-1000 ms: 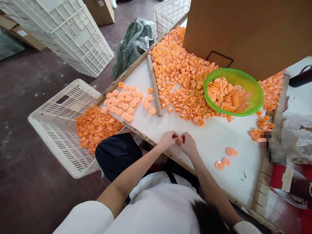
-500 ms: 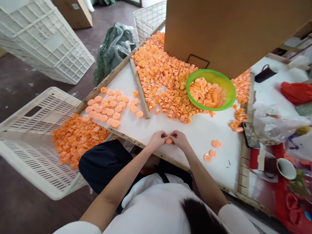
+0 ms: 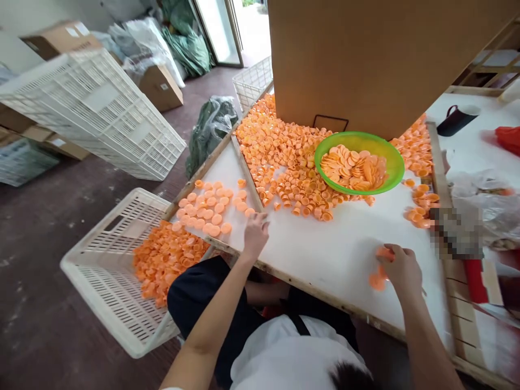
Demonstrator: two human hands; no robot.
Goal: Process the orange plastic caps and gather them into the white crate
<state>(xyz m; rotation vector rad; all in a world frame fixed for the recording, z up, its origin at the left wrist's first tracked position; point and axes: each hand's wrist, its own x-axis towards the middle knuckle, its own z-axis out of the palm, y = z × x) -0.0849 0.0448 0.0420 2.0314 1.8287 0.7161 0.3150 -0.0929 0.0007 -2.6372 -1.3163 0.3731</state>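
My left hand (image 3: 257, 235) is over the white tabletop beside the group of flat orange discs (image 3: 209, 201) at the left. Its thumb and fingers are slightly apart, with nothing visible between them. To the right, my right hand (image 3: 404, 268) is bent over a few loose discs, its fingertips closed on an orange disc (image 3: 384, 253). Another orange disc (image 3: 377, 281) lies just below those fingers, blurred. Small orange cups (image 3: 303, 189) are heaped across the back of the table. A green bowl (image 3: 400, 176) full of orange discs sits on the heap.
Left of my knee stands a white crate (image 3: 93, 276) with many orange pieces. A wooden strip (image 3: 247, 173) divides the tabletop. A large cardboard box (image 3: 349, 59) rises at the back. Along the right lie a dark mug (image 3: 457, 120) and plastic bags (image 3: 495, 203).
My hands, together over an orange disc at the front edge, have parted. The left went leftward to the discs; the right moved to the loose discs at the right. The view has shifted.
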